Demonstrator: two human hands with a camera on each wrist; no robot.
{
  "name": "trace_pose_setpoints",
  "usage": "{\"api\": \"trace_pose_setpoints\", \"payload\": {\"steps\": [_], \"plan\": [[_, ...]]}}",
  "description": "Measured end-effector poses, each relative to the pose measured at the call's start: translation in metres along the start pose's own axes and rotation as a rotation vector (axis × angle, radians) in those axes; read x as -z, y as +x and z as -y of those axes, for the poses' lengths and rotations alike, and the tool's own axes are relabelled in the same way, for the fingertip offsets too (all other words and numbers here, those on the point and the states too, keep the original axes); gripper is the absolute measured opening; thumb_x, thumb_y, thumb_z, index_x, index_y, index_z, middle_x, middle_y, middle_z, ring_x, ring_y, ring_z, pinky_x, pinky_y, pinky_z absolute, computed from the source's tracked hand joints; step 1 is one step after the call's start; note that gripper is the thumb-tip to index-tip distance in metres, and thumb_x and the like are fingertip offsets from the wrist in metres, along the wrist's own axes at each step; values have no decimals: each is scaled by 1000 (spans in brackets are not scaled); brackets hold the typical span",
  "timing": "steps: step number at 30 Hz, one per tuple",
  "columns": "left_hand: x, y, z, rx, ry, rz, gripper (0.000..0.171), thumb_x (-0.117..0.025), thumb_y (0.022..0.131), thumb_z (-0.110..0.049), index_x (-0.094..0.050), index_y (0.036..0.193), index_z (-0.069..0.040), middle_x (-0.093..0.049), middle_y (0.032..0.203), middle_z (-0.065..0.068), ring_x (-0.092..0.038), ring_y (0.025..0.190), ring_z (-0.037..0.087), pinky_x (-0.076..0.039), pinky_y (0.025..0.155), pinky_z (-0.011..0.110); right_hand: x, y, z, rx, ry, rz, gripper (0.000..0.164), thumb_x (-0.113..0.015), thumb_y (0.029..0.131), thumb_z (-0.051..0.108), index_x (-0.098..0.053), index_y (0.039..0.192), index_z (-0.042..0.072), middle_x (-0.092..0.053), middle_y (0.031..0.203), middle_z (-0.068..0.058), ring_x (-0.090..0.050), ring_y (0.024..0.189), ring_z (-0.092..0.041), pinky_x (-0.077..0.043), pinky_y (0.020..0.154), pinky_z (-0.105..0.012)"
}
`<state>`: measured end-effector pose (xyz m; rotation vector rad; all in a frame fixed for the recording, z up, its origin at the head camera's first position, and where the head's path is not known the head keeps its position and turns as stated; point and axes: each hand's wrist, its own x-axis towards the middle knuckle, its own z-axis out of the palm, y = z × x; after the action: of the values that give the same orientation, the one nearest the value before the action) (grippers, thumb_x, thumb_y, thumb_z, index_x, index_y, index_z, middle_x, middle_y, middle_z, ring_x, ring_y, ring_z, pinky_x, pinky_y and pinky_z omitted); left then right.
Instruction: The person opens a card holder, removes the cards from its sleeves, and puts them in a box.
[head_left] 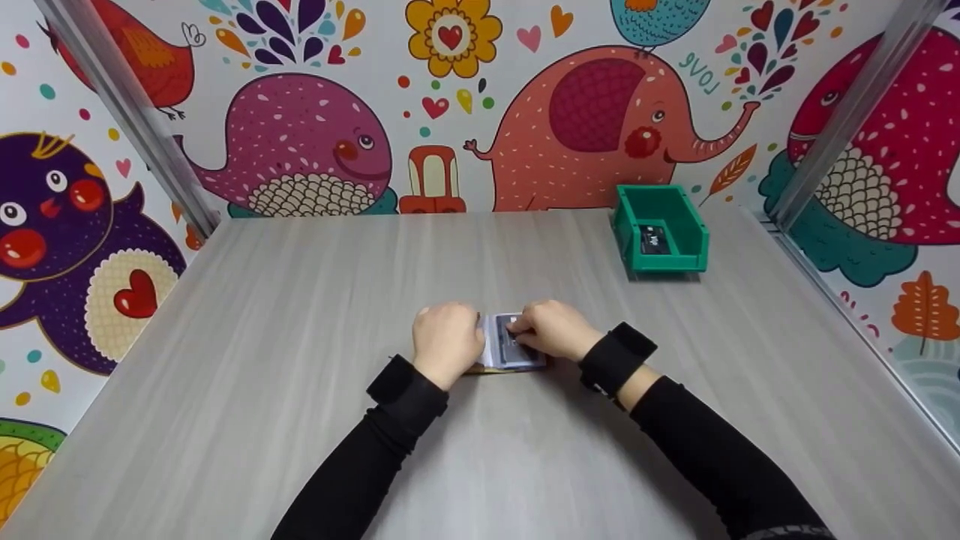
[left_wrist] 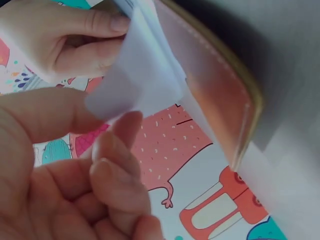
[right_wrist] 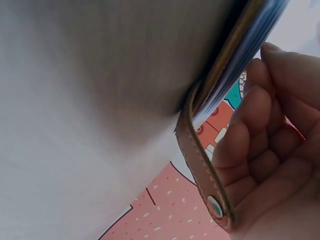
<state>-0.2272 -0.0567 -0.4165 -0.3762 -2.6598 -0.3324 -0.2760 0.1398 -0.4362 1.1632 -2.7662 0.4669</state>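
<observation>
A small card wallet (head_left: 487, 370) with a brown cover (left_wrist: 220, 110) and clear plastic sleeves lies opened on the table. My left hand (head_left: 448, 341) is at its left side, pinching a clear sleeve page (left_wrist: 145, 70) between thumb and fingertips. On the right-hand page a dark card (head_left: 516, 351) shows. My right hand (head_left: 559, 330) pinches at this card with thumb and index finger, its other fingers curled. A brown strap with a metal snap (right_wrist: 205, 170) sticks out from the wallet's edge, beside the right hand's curled fingers.
A green open-front bin (head_left: 667, 262) stands at the back right of the table, with a black card (head_left: 654, 240) inside. Patterned wall panels with cartoon animals enclose the table at the back and sides, with metal posts (head_left: 127, 112) at the corners.
</observation>
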Motion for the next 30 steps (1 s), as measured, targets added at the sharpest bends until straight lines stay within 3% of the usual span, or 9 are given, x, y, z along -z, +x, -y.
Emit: {"api": "trace_pose_setpoints", "payload": {"steps": [6,10,20,30], "plan": [[2,-1,8,86,-50,68,25,-71,76,-12,-56,57,-10,-62,63,5,-59,58,27,-46,60,42,0,0,0,2,-10,3,20,-77,82,5,-79,101,8,-68,80,-5,-65,72,-22,-52,64,-36],[2,0,13,127,-53,135,20,-69,78,-11,-59,60,-9,-64,66,7,-61,61,28,-48,62,44,0,0,1,-14,-5,13,20,-77,83,6,-78,103,8,-70,83,-6,-66,74,-23,-52,66,-38],[-3,0,22,193,-37,265,7,-62,76,-6,-67,71,-7,-67,73,9,-62,64,28,-49,57,46,1,-1,0,9,-8,0,20,-77,82,5,-79,102,8,-67,79,-5,-64,71,-22,-50,62,-35],[-6,1,24,209,-18,324,15,-62,79,-9,-60,64,-9,-66,73,9,-62,67,28,-50,63,46,1,-1,1,8,-3,-5,19,-77,83,6,-79,101,8,-64,76,-4,-61,68,-20,-48,60,-34]]}}
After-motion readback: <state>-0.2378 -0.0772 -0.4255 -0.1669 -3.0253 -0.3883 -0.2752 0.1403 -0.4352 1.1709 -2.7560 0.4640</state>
